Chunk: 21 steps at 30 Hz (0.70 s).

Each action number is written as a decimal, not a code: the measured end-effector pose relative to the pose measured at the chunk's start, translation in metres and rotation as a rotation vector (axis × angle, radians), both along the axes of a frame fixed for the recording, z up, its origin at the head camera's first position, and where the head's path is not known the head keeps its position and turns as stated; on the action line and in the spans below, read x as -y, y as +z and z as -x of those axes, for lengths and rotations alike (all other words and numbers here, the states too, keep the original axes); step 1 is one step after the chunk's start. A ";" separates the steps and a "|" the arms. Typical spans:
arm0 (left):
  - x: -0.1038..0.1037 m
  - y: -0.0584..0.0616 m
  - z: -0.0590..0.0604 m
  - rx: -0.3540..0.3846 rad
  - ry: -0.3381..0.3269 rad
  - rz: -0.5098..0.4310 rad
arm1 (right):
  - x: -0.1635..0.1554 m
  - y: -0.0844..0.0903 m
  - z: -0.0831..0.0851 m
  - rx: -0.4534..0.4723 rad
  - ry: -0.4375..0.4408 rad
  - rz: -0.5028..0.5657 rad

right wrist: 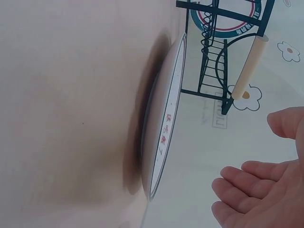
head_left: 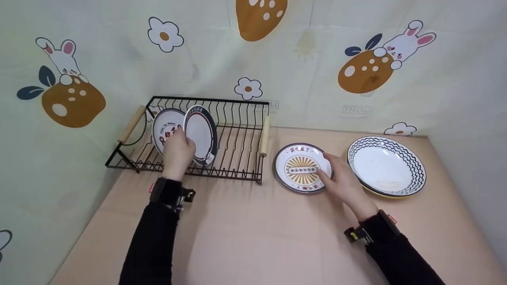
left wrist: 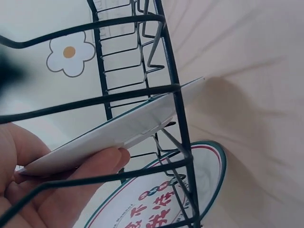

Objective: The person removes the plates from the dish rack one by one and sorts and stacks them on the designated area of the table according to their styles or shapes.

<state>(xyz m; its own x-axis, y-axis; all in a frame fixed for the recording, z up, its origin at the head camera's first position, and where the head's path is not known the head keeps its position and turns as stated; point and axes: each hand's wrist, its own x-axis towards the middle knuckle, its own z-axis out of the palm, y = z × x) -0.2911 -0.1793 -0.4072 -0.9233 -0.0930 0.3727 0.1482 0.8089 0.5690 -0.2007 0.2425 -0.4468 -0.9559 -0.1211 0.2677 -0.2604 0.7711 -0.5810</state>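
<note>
In the head view my left hand (head_left: 179, 152) pinches a white plate with a dark patterned rim (head_left: 200, 136), tilted upright in the black wire dish rack (head_left: 237, 174). The left wrist view shows this plate (left wrist: 99, 142) edge-on between thumb and fingers, passing through the wires. To its left stands another plate with red lettering (head_left: 168, 118), partly hidden by the hand. My right hand (head_left: 342, 180) hovers at the right edge of a plate with a yellow sunburst (head_left: 303, 186) on the table. In the right wrist view its fingers are apart from that plate (right wrist: 164, 128).
A deeper white dish with a wavy black rim (head_left: 382, 166) sits at the right, on top of something with a yellow edge. The rack has wooden handles (head_left: 265, 136) at both ends. Behind the table (head_left: 253, 237) hangs a patterned cloth (head_left: 301, 79).
</note>
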 end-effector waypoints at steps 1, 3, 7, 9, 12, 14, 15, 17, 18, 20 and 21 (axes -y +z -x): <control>0.000 0.000 -0.001 -0.010 0.004 -0.002 | 0.000 0.000 0.000 -0.001 0.001 0.001; 0.000 0.002 -0.002 -0.032 0.010 -0.007 | 0.001 0.001 -0.001 -0.006 0.004 0.005; 0.000 0.004 -0.005 -0.076 0.033 -0.016 | 0.001 0.002 -0.001 -0.007 0.006 0.012; -0.001 0.004 -0.006 -0.094 0.041 -0.021 | 0.002 0.002 -0.001 -0.003 0.006 0.017; -0.001 0.004 -0.007 -0.126 0.054 -0.027 | 0.003 0.003 -0.001 0.005 0.008 0.026; -0.001 0.003 -0.008 -0.151 0.063 -0.035 | 0.003 0.004 -0.001 0.006 0.009 0.027; -0.001 0.003 -0.008 -0.164 0.070 -0.039 | 0.003 0.004 -0.001 0.002 0.011 0.027; -0.001 0.003 -0.009 -0.194 0.081 -0.053 | 0.003 0.005 0.000 -0.011 0.015 0.026; -0.001 0.003 -0.009 -0.209 0.084 -0.066 | 0.004 0.005 0.000 -0.019 0.018 0.027; -0.001 0.004 -0.010 -0.237 0.086 -0.092 | 0.004 0.007 0.000 -0.029 0.021 0.038; -0.002 0.006 -0.010 -0.248 0.086 -0.106 | 0.004 0.008 0.000 -0.031 0.022 0.044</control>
